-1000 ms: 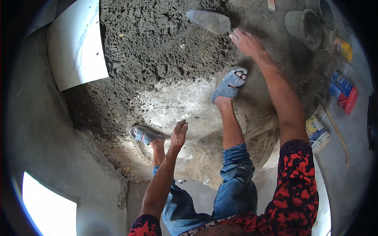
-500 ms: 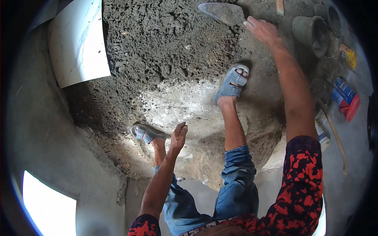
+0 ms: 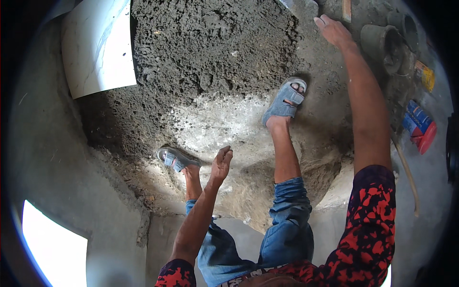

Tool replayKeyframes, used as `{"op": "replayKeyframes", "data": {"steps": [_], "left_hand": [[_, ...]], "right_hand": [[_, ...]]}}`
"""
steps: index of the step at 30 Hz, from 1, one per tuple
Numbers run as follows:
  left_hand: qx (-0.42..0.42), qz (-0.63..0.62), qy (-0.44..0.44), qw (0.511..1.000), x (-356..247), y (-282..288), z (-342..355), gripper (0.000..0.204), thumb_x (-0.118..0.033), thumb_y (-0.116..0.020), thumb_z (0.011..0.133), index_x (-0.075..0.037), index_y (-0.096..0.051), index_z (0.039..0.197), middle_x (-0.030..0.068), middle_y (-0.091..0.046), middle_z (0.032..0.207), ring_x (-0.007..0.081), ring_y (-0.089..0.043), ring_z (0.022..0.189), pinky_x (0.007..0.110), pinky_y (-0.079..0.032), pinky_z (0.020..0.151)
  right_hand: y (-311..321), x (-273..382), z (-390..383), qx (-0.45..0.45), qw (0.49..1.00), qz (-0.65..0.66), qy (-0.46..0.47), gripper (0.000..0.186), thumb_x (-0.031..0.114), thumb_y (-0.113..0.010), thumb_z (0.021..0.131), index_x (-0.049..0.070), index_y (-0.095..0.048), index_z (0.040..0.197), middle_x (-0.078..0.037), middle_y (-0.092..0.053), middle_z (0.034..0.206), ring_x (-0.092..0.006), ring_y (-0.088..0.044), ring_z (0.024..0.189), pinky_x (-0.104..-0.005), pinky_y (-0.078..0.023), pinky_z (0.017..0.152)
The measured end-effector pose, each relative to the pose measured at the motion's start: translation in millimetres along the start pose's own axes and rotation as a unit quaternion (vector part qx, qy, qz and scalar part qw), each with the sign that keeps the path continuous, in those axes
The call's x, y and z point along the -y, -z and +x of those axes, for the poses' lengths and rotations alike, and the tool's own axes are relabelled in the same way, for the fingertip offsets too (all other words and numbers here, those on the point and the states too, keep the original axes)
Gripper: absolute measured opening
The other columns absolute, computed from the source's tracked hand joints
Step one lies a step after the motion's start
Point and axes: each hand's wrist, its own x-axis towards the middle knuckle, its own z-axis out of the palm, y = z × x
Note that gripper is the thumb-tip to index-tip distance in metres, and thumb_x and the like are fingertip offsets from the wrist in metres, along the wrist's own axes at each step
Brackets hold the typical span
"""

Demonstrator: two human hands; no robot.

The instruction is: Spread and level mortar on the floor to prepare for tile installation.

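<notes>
My right hand (image 3: pixel 332 31) is closed round the trowel's hidden handle at the top right; the trowel's grey blade (image 3: pixel 303 7) is partly cut off at the top edge, over rough, wet grey mortar (image 3: pixel 215 52). My left hand (image 3: pixel 221 163) hangs over a pale, powdery patch of floor (image 3: pixel 224 117), holding nothing, its fingers loosely extended. My sandalled feet stand apart, the right one (image 3: pixel 286 99) at the mortar's edge, the left one (image 3: pixel 177 160) lower on the left.
A marbled white tile (image 3: pixel 98 48) lies at upper left beside a grey wall (image 3: pixel 48 143). On the right are buckets (image 3: pixel 380 45), a wooden strip (image 3: pixel 346 9), a yellow packet (image 3: pixel 423 74), a blue-and-red container (image 3: pixel 418 124) and a long stick (image 3: pixel 406 177).
My right hand and the trowel have moved up and to the right, carrying the blade partly out of view. My left hand has shifted only slightly.
</notes>
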Motion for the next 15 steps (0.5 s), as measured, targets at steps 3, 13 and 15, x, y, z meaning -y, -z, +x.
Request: {"op": "replayKeyframes", "data": {"steps": [3,13,15], "left_hand": [[0.004,0.008,-0.011,1.000,3,2,4,0.054,-0.038,-0.049,0.092,0.000,-0.044,0.129,0.0136,-0.057,0.116,0.0203,-0.056,0.102,0.033,-0.043,0.087],[0.004,-0.029,-0.002,1.000,6,-2,3,0.055,-0.039,-0.049,0.091,0.001,-0.044,0.129,0.0133,-0.056,0.115,0.0193,-0.055,0.102,0.032,-0.043,0.086],[-0.004,-0.007,-0.004,1.000,7,7,0,0.054,-0.038,-0.050,0.091,0.001,-0.044,0.129,0.0134,-0.056,0.115,0.0194,-0.055,0.101,0.032,-0.043,0.086]], "right_hand": [[3,2,-3,0.074,0.993,0.094,0.014,0.061,0.054,-0.036,0.091,0.010,-0.041,0.133,-0.018,-0.062,0.105,-0.0360,-0.060,0.094,-0.0454,-0.047,0.080],[-17,143,-81,0.224,0.878,0.408,-0.116,0.054,0.052,-0.039,0.092,0.004,-0.051,0.115,-0.011,-0.062,0.091,-0.0134,-0.048,0.058,-0.0312,-0.044,0.053],[-41,142,-100,0.235,0.934,0.270,-0.004,0.058,0.054,-0.042,0.089,0.003,-0.051,0.114,-0.023,-0.061,0.099,-0.0309,-0.061,0.080,-0.0422,-0.049,0.070]]}}
